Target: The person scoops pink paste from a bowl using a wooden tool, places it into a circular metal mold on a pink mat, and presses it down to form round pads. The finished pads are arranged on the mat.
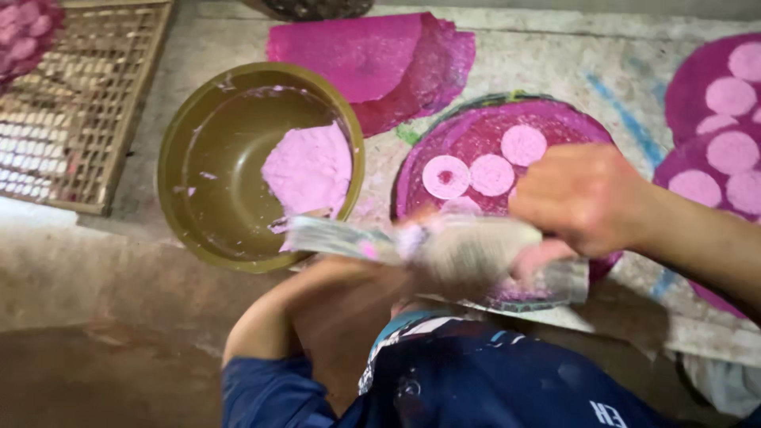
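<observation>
My right hand (pixel 583 198) is curled shut round a blurry grey, plastic-looking bag (pixel 444 254) smeared w/ pink, gripping it near its right end, just above the near rim of the round pink tray (pixel 590 127). The bag runs across in front of me, its left end touching the rim of the bowl (pixel 170 150). My left hand (pixel 353 277) is under the bag's middle; too blurred, can't tell if it's closed on it or just touching.

Bowl is olive-green, sits left of the tray, w/ a lump of pale pink paste (pixel 309 166) against its right wall & wet film on the rest. Tray carries pale pink discs (pixel 491 174), one w/ a darker centre. Behind bowl & tray lie folded magenta sheets (pixel 372 55). Far right, more magenta rounds w/ pale discs (pixel 713 150), partly cut off by frame edge. Top left a woven bamboo rack (pixel 79 103). All on a rough grey floor (pixel 547 63) w/ blue streaks.
</observation>
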